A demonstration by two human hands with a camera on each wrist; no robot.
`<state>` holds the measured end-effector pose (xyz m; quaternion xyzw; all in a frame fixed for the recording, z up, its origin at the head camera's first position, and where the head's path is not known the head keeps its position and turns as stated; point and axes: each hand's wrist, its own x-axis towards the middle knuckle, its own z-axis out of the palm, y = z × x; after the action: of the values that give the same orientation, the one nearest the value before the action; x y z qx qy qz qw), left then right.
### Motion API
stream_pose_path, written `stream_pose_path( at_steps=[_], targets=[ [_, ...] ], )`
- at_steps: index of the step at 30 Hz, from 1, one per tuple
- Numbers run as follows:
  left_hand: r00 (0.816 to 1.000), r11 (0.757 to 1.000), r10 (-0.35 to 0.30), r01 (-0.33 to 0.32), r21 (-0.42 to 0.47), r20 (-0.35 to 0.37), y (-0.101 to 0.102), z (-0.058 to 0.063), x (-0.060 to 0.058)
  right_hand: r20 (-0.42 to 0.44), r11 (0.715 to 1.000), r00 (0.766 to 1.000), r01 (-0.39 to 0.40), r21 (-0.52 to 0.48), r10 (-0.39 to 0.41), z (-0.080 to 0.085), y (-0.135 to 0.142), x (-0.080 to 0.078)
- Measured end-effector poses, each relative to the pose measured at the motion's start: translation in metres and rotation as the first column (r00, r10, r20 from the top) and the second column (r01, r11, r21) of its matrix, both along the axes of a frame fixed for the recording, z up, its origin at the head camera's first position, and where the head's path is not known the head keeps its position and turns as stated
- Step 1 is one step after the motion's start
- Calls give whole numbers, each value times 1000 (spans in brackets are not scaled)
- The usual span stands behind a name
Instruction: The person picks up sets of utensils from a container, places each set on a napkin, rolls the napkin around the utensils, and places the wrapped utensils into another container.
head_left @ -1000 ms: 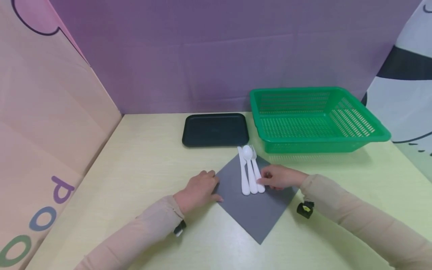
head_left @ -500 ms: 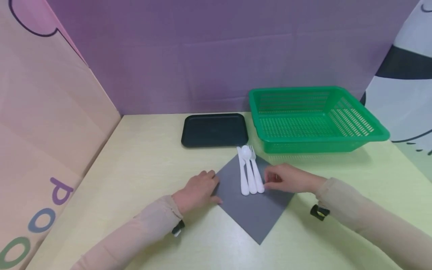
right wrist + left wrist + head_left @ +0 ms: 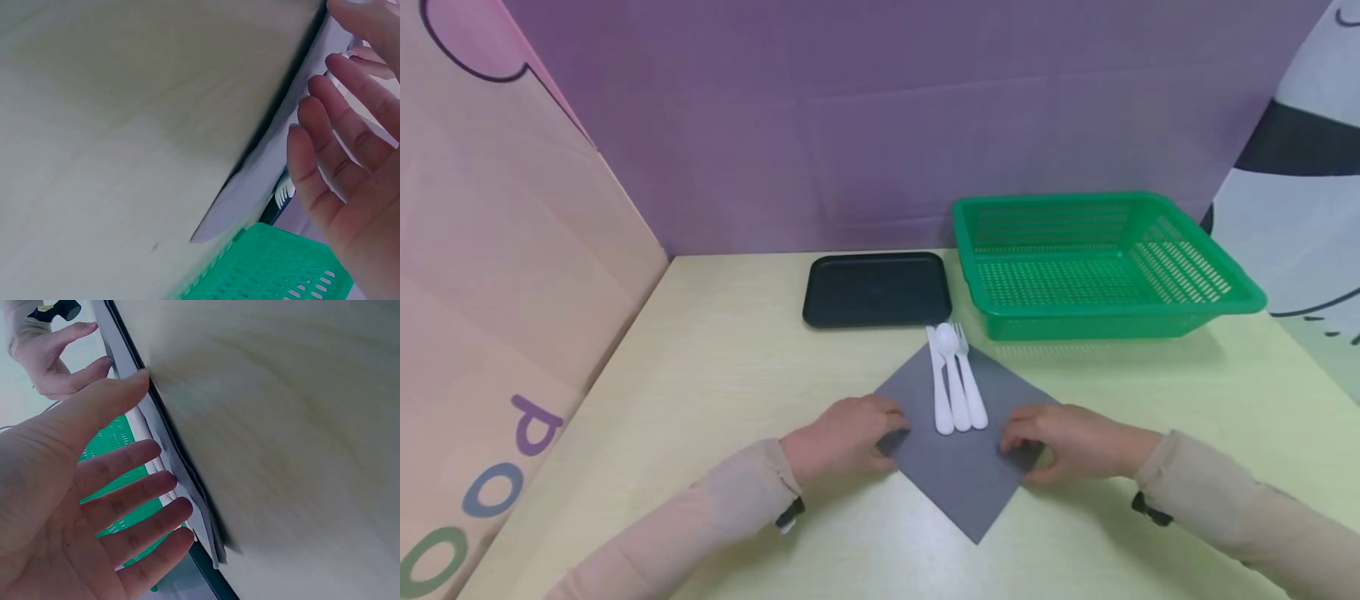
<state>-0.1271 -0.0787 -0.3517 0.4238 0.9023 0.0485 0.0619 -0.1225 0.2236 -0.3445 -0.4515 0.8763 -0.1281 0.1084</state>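
Two bare hands flank a grey napkin. The left hand [image 3: 850, 433] is at its left corner, fingers spread apart and gently bent, thumb held away; the right hand [image 3: 1067, 442] is at its right corner, fingers loosely curved with gaps between them. Whether either actually touches the napkin I cannot tell. Beige cloth sleeves [image 3: 700, 508] cover both forearms.

The napkin [image 3: 958, 475] is matte, thin and square, its edge showing more than one layer in the left wrist view. It lies like a diamond, one corner towards the person and the opposite one away.

On the napkin's far half lie three smooth white utensils, close side by side: knife [image 3: 942, 400] on the left, spoon [image 3: 958, 400] in the middle, fork [image 3: 973, 396] on the right. Their handles point towards the person, and their long axes run away from them, leaning slightly left; the heads reach the napkin's far corner.

Beyond the napkin to the left sits a black rectangular tray [image 3: 877, 287] with rounded corners, its long side running left to right. Beyond it to the right stands a green perforated basket [image 3: 1120, 311]. Pale wood-grained tabletop [image 3: 737, 358] surrounds the napkin.
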Motion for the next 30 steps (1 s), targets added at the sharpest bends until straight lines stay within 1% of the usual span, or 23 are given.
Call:
stream_pose_path(
  at_steps=[2,6,12,16,19,22,24,26,28,30],
  targets=[
    [1000,1000,-7,7,-1,-5,0,-1,0,-33,1000,999,-14,4,14,-1,1,0],
    [1000,1000,-7,7,-6,8,1,-1,1,-98,999,994,-42,-6,41,-5,2,0],
    [1000,1000,2,-2,-2,17,1,-2,1,-205,994,974,-105,-35,96,-9,1,-3],
    [1000,1000,6,-6,0,17,1,-1,2,-244,986,961,-148,-71,127,-12,1,-6],
    [1000,1000,8,-8,-2,23,1,0,2,-250,985,960,-153,-81,129,-13,0,-7],
    [999,1000,16,-15,-14,39,2,1,2,-212,990,973,-114,-78,95,-13,-1,-8],
    [999,999,23,-22,-25,49,3,2,2,-153,995,987,-67,-81,54,-12,0,-7],
    [998,999,32,-30,-36,56,5,3,2,-75,996,997,-12,-90,5,-10,0,-7],
    [998,999,31,-29,-42,54,6,4,3,6,993,999,38,-111,-38,-7,1,-8],
    [998,999,28,-26,-35,48,8,6,4,65,988,996,71,-137,-62,-6,1,-10]
  ],
)
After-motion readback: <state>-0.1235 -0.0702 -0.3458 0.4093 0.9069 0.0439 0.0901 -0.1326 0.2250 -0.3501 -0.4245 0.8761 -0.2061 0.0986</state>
